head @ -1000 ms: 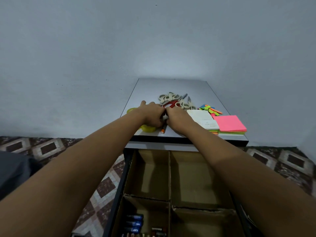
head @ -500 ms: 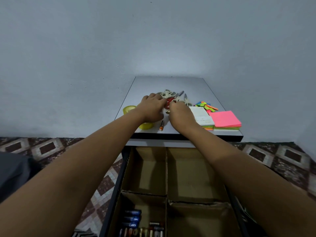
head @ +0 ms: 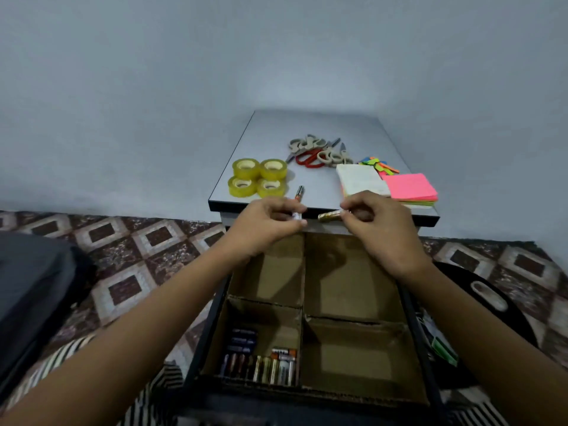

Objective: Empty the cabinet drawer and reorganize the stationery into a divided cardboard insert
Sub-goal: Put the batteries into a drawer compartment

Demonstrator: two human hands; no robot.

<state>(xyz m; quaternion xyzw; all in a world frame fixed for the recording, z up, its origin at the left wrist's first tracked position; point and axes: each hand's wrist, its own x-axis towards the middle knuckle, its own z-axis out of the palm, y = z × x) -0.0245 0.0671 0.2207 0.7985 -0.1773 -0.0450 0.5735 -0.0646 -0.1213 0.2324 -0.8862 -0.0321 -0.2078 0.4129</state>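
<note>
dim, bluish indoor light; soft shadows inside drawer; wide-angle bending at edges; slightly soft focus.

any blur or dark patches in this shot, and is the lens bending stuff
Head view: dim, cool light; the left hand and right hand are softly blurred; the batteries in the near-left compartment sit in shadow; the wide-angle lens stretches the forearms.

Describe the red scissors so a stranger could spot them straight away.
Start at the grey cabinet top. Toward its back, right of the four yellow tape rolls, lies a heap of scissors. The red scissors are the only pair with coloured handles; the rest are grey.
</note>
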